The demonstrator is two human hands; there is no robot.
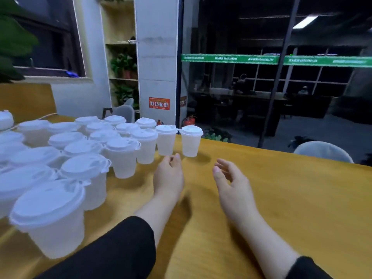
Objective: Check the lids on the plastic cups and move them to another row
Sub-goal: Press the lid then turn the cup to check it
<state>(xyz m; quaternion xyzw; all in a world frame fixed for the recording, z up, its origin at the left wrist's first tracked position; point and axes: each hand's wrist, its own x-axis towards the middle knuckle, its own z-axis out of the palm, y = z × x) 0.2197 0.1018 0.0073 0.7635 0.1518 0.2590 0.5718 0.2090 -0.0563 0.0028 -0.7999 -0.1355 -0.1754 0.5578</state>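
- Hovering empty, left hand (168, 176) curls loosely just short of two lidded cups (166, 139).
- Right hand (233, 184) beside it, fingers relaxed, holding nothing above the table (281, 198).

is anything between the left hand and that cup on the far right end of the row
Nothing visible. The left hand hangs over bare table just in front of the far-right cup, with open wood between them. The neighbouring cup stands to its left, apart from it. The right hand is off to the side.
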